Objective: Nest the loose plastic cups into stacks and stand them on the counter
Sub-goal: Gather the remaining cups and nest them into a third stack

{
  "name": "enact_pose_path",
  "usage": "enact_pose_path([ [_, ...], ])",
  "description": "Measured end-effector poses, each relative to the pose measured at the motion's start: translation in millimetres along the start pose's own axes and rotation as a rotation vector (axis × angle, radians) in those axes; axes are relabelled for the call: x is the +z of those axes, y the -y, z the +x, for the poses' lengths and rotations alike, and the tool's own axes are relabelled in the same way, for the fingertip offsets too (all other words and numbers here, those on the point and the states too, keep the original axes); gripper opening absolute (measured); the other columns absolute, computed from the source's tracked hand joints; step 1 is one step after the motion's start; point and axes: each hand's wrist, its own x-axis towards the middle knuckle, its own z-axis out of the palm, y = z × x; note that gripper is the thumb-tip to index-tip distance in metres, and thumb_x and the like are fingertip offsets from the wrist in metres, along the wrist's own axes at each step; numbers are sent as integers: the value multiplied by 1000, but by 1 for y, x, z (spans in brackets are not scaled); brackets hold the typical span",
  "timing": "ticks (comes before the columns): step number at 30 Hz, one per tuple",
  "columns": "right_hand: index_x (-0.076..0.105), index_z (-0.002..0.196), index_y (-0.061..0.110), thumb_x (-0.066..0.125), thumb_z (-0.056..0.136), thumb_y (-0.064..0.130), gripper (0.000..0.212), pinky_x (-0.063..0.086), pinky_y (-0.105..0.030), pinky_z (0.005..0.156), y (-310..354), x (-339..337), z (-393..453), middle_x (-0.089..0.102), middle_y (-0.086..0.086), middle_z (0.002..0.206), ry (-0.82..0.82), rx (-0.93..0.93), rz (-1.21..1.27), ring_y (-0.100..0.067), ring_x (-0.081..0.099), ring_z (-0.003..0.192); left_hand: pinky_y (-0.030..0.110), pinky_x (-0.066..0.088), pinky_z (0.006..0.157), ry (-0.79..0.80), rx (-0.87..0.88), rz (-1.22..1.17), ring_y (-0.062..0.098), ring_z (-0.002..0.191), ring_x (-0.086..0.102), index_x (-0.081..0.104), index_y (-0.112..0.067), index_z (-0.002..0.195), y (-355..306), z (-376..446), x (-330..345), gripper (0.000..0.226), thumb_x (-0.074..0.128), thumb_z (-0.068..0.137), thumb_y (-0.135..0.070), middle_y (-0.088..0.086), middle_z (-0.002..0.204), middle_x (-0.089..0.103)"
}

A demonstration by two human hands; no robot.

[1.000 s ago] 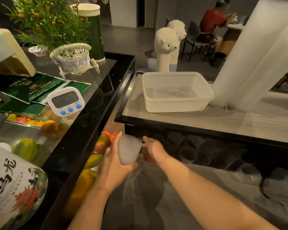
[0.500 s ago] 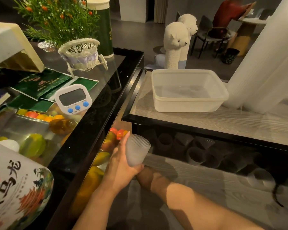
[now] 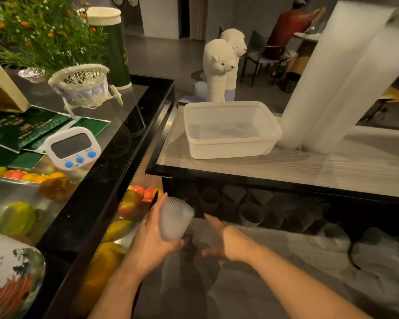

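Our left hand [image 3: 151,236] grips a frosted, ribbed translucent plastic cup [image 3: 175,218], upright with its mouth up, below the counter's edge. Our right hand [image 3: 221,238] hovers just beside it, fingers spread and holding nothing. Behind, loose frosted cups [image 3: 251,210] lie on a dim lower shelf. On the wood-grain counter [image 3: 274,164] above stand two tall white nested cup stacks [image 3: 332,84], leaning, beside a translucent rectangular plastic tub [image 3: 230,130].

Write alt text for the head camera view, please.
A person's left hand holds a ribbed plastic cup below the counter; the right hand hovers open beside it. More loose cups lie on the shelf underneath.
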Motion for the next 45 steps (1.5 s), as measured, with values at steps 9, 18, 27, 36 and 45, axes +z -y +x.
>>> enact_pose_path([
  [9, 66, 116, 14, 43, 103, 36, 34, 43, -25, 47, 22, -50, -3, 67, -17, 93, -252, 125, 973, -14, 51, 53, 40, 47, 108, 59, 25, 58, 12, 136, 44, 6, -63, 148, 0, 1, -2, 123, 91, 67, -27, -13, 152, 39],
  [18, 63, 113, 3, 47, 103, 32, 35, 49, -32, 72, 47, -69, 0, 67, -11, 95, 172, 76, 873, -24, 60, 89, 23, 42, 103, 144, 82, 64, -2, 131, 38, 2, -72, 140, 1, -1, 1, 119, 87, 72, -23, -26, 149, 31],
  [27, 54, 129, -2, 46, 103, 36, 47, 53, -33, 74, 48, -68, 2, 65, -12, 101, 294, 82, 918, -28, 62, 94, 21, 40, 104, 209, 114, 46, -5, 133, 36, 5, -69, 142, 0, -3, 3, 115, 86, 73, -25, -36, 140, 29],
  [36, 50, 135, 9, 50, 100, 43, 49, 57, -53, 83, 50, -65, 8, 58, -20, 129, 459, 146, 775, -34, 66, 104, 25, 46, 105, 197, 96, 8, -2, 133, 37, 0, -74, 137, -5, -4, 3, 121, 88, 72, -22, -41, 139, 26],
  [45, 46, 137, 26, 50, 98, 46, 45, 59, -44, 85, 53, -37, 18, 63, -15, 120, 350, 136, 672, -32, 69, 100, 34, 52, 103, 172, 69, 28, 5, 131, 46, -3, -81, 130, 2, -1, 3, 121, 85, 72, -20, -25, 142, 35],
])
